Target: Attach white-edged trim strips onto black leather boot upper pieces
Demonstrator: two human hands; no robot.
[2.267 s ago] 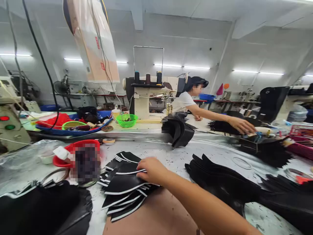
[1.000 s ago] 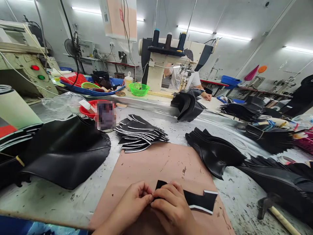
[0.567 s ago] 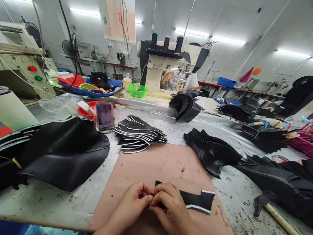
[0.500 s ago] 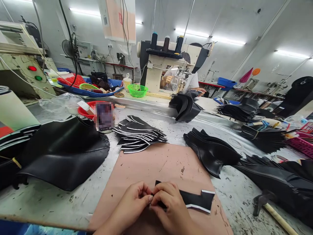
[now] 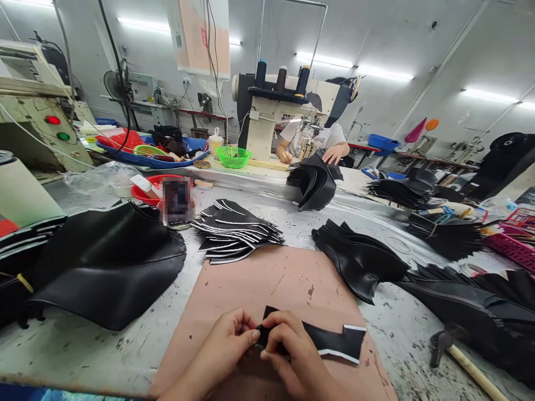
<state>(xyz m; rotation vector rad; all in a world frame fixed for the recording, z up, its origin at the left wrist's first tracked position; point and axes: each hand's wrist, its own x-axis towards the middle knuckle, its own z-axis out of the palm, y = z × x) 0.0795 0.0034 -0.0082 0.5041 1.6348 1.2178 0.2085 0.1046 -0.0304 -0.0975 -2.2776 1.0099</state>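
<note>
A black leather piece with white edging (image 5: 334, 338) lies over the tan work board (image 5: 267, 278) at the front of the table. My left hand (image 5: 228, 337) pinches the left end of this piece between thumb and fingertips. Close against it, my right hand (image 5: 290, 345) has its fingers curled round the same end, thumb and index together. The two hands partly cover the piece's left half. Its right end, with a white-edged notch, rests flat on the board.
White-edged black pieces (image 5: 238, 231) lie stacked behind the board. Other black leather piles (image 5: 112, 262) flank it. A hammer (image 5: 463, 356) lies at right. Across the table, a co-worker's hand (image 5: 332, 154) touches black leather at a sewing machine (image 5: 263, 128).
My right thumb and fingers have shifted slightly on the leather end, showing more of it between my hands. The co-worker's hand has come onto the leather at the machine.
</note>
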